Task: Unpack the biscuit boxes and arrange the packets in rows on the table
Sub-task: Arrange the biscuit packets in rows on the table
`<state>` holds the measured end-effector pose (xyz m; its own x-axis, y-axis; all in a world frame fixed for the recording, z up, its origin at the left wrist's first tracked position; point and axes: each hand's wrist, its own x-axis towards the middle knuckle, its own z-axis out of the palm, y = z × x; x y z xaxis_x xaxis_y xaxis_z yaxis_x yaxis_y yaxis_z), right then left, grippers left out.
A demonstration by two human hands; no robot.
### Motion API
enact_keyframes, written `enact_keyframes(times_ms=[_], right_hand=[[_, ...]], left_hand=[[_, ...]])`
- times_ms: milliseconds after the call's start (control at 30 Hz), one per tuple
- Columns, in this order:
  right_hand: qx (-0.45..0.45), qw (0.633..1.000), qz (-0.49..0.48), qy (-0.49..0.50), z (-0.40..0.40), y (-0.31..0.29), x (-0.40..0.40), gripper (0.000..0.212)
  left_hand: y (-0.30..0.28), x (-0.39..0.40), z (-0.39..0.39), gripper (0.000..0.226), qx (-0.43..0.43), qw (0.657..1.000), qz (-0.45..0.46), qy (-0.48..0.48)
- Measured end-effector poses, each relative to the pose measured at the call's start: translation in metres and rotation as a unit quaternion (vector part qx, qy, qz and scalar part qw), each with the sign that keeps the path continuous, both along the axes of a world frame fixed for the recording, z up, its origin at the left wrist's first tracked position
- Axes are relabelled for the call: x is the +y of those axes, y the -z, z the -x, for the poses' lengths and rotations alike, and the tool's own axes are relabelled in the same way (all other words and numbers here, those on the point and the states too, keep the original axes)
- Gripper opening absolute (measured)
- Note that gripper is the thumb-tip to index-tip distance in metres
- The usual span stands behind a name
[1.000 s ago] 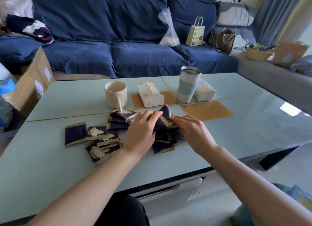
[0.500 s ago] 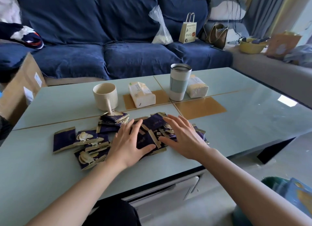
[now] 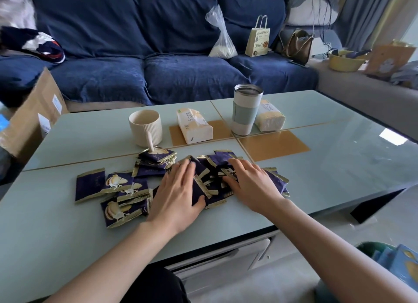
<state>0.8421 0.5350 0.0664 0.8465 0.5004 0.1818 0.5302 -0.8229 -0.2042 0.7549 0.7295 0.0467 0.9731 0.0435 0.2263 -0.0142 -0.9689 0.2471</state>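
Several dark purple biscuit packets with gold edges lie in a loose pile (image 3: 210,178) on the pale glass table (image 3: 339,167). My left hand (image 3: 178,196) rests flat on the pile's left side, fingers spread. My right hand (image 3: 251,185) lies flat on its right side, fingers apart. More packets spread to the left: one lying apart (image 3: 89,185), overlapping ones (image 3: 124,196), and a small stack (image 3: 156,159) by the mug. Neither hand grips a packet. Blue biscuit boxes (image 3: 402,268) show at the bottom right edge.
A cream ribbed mug (image 3: 146,127), two tissue packs (image 3: 194,125) (image 3: 270,116) and a tall tumbler (image 3: 246,109) stand across the table's middle. A cardboard box (image 3: 34,115) sits at the left. A blue sofa (image 3: 181,76) with bags lies behind.
A second ago both hands held a bunch of packets lifted off the table. They dropped them, and the hands now lie flat and spread over the pile.
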Motion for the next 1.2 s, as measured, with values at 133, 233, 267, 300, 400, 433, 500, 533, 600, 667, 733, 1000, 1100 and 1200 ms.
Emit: enact_keyframes(times_ms=[133, 233, 267, 300, 400, 433, 500, 533, 600, 667, 733, 1000, 1100, 1200], right_hand=[[0.007, 1.000, -0.004, 0.000, 0.000, 0.000, 0.002, 0.051], [-0.017, 0.999, 0.037, 0.014, -0.004, 0.000, 0.000, 0.048], [-0.022, 0.998, 0.052, 0.019, -0.006, 0.001, -0.001, 0.046], [-0.024, 0.998, 0.061, 0.025, -0.008, 0.001, -0.002, 0.046], [-0.016, 0.998, 0.051, 0.030, -0.014, 0.000, -0.005, 0.051], [-0.012, 0.999, 0.043, 0.017, -0.016, 0.000, -0.005, 0.057], [0.000, 0.999, 0.030, -0.029, -0.019, 0.001, -0.004, 0.065], [0.007, 0.998, 0.027, -0.052, -0.021, 0.003, -0.003, 0.065], [0.022, 0.996, 0.037, -0.081, -0.025, 0.008, 0.000, 0.062], [0.032, 0.994, 0.056, -0.083, -0.032, 0.011, 0.003, 0.058], [0.030, 0.995, 0.067, -0.069, -0.041, 0.011, 0.002, 0.055], [0.024, 0.994, 0.105, 0.029, -0.078, 0.004, -0.008, 0.051], [0.084, 0.990, 0.085, 0.070, -0.087, 0.001, -0.008, 0.055], [0.102, 0.988, 0.080, 0.088, -0.093, -0.003, -0.010, 0.053]], left_hand=[[-0.001, -0.007, -0.007, 0.066, 0.035, 0.996, -0.046, 0.066], [-0.002, -0.011, -0.011, 0.074, 0.058, 0.996, -0.069, 0.011], [-0.003, -0.012, -0.012, 0.075, 0.050, 0.996, -0.075, -0.009], [-0.005, -0.013, -0.014, 0.076, 0.041, 0.995, -0.083, -0.026], [-0.009, -0.015, -0.022, 0.081, 0.052, 0.993, -0.102, -0.033], [-0.010, -0.015, -0.025, 0.084, 0.071, 0.992, -0.106, -0.023], [-0.010, -0.015, -0.031, 0.090, 0.116, 0.986, -0.117, -0.007], [-0.011, -0.015, -0.034, 0.093, 0.137, 0.983, -0.120, -0.005], [-0.011, -0.015, -0.040, 0.098, 0.165, 0.979, -0.119, -0.007], [-0.013, -0.017, -0.047, 0.105, 0.189, 0.976, -0.107, -0.010], [-0.016, -0.019, -0.058, 0.115, 0.217, 0.973, -0.082, -0.011], [-0.027, -0.023, -0.107, 0.122, 0.258, 0.963, -0.067, -0.026], [-0.026, -0.021, -0.113, 0.104, 0.225, 0.970, -0.083, -0.026], [-0.022, -0.018, -0.114, 0.075, 0.112, 0.991, -0.062, -0.028]])
